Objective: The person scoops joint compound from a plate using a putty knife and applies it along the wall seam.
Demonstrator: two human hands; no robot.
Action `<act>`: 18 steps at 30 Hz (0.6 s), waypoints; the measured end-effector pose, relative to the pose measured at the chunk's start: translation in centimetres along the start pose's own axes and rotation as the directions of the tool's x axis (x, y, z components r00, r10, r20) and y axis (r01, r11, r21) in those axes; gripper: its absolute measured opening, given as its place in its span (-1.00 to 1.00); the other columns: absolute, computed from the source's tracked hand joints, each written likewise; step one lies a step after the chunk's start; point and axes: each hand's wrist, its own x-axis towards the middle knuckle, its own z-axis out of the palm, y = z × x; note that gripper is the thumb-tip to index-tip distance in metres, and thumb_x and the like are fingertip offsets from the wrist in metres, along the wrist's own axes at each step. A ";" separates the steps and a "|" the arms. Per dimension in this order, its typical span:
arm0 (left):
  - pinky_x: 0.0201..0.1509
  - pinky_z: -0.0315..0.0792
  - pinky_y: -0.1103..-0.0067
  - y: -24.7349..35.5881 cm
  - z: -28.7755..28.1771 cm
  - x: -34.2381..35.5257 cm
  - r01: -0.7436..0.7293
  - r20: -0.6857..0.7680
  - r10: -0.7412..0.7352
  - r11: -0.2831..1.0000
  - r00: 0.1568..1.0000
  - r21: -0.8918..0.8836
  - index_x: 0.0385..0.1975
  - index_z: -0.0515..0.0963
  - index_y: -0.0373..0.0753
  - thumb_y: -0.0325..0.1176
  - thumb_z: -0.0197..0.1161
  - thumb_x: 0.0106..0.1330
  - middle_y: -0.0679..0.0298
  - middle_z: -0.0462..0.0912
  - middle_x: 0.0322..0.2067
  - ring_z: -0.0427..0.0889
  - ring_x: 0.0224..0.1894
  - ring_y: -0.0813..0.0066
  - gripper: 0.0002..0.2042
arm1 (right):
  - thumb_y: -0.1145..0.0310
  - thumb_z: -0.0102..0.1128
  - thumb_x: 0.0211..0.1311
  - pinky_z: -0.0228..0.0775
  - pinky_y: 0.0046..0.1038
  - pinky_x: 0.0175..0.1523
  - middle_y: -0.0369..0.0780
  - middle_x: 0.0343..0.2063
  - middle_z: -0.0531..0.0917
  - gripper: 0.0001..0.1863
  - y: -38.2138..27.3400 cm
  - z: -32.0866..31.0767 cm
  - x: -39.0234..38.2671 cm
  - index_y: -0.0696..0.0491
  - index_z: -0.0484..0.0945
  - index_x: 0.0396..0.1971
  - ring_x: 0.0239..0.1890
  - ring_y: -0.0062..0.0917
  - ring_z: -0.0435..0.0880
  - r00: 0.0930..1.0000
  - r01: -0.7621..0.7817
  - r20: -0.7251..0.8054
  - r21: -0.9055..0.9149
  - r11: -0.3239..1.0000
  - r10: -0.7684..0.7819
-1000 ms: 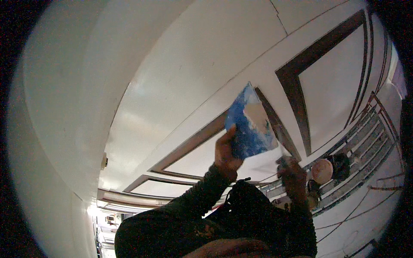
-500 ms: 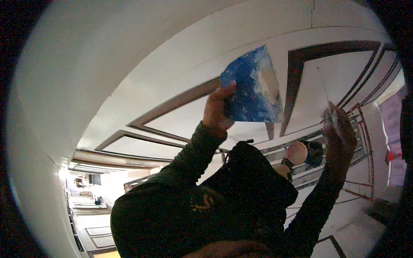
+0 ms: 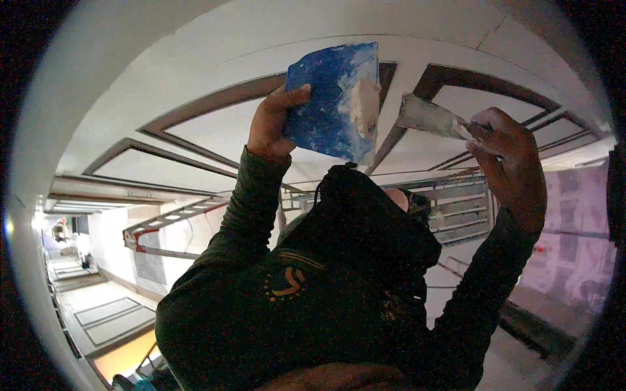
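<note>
Board (image 3: 316, 104), blue and smeared white, is held up before the person's dark top (image 3: 280, 332), near the top of the view. The left hand (image 3: 272, 124) grips it by its left edge, thumb lying over the face. A thick pale lump of paste (image 3: 364, 107) sits along the board's right side. The right hand (image 3: 512, 146) is closed around a scraper (image 3: 427, 117), its wide blade pointing left toward the paste, near the board but apart from it. Dark-framed panels (image 3: 218, 107) lie behind both; a slatted platform (image 3: 462, 215) shows below the scraper.
</note>
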 end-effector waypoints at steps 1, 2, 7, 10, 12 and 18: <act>-0.16 0.64 0.38 0.2 0.2 -0.5 -0.010 0.000 0.010 1.000 1.000 0.002 0.02 0.38 -0.44 -0.41 0.20 0.22 0.06 0.61 -0.20 0.69 -0.26 0.23 -0.61 | 0.62 0.19 0.00 0.35 -0.45 -0.28 -0.11 -0.40 0.54 -0.78 0.0 -0.2 0.5 0.21 0.52 -0.28 -0.39 -0.32 0.56 0.998 0.057 0.026 -0.062 0.996 -0.056; -0.15 0.64 0.39 0.2 0.2 -0.9 -0.019 -0.002 0.019 1.000 1.000 0.004 0.02 0.38 -0.43 -0.42 0.20 0.22 0.06 0.61 -0.20 0.69 -0.26 0.24 -0.61 | 0.62 0.19 0.00 0.35 -0.45 -0.28 -0.11 -0.40 0.54 -0.78 0.0 -0.2 1.2 0.21 0.52 -0.28 -0.39 -0.32 0.56 0.997 0.073 0.040 -0.066 0.995 -0.070; -0.16 0.65 0.42 0.1 -0.6 -0.6 -0.018 -0.065 0.014 0.998 0.998 -0.065 0.00 0.39 -0.44 -0.44 0.19 0.23 0.10 0.62 -0.21 0.69 -0.26 0.29 -0.64 | 0.62 0.21 -0.01 0.38 -0.42 -0.23 -0.07 -0.39 0.55 -0.78 0.2 -0.6 4.2 0.21 0.55 -0.29 -0.34 -0.26 0.58 0.986 0.135 0.107 -0.064 0.989 -0.128; -0.15 0.64 0.43 -0.2 -0.2 0.4 -0.031 -0.076 0.024 0.995 0.997 -0.090 -0.02 0.42 -0.43 -0.44 0.19 0.23 0.11 0.63 -0.21 0.69 -0.26 0.33 -0.66 | 0.61 0.22 0.00 0.38 -0.41 -0.23 -0.05 -0.40 0.55 -0.83 1.2 -1.3 6.1 0.24 0.55 -0.34 -0.34 -0.25 0.59 0.980 0.129 0.155 -0.020 0.991 -0.125; -0.15 0.64 0.43 -0.3 -1.1 1.1 -0.047 -0.098 0.039 0.995 0.994 -0.085 -0.04 0.44 -0.43 -0.44 0.19 0.23 0.10 0.63 -0.21 0.69 -0.25 0.34 -0.68 | 0.60 0.22 0.00 0.38 -0.40 -0.24 -0.05 -0.41 0.54 -0.84 1.5 -1.5 7.5 0.25 0.55 -0.35 -0.35 -0.24 0.59 0.969 0.161 0.199 -0.056 0.985 -0.147; -0.11 0.63 0.52 -1.2 -2.5 2.2 -0.077 -0.120 0.068 0.995 0.990 -0.069 -0.14 0.49 -0.44 -0.40 0.20 0.24 0.07 0.64 -0.22 0.69 -0.23 0.36 -0.73 | 0.58 0.22 0.00 0.38 -0.36 -0.27 -0.06 -0.44 0.52 -0.84 3.0 -0.7 10.5 0.24 0.57 -0.35 -0.38 -0.22 0.58 0.924 0.297 0.284 -0.115 0.948 -0.255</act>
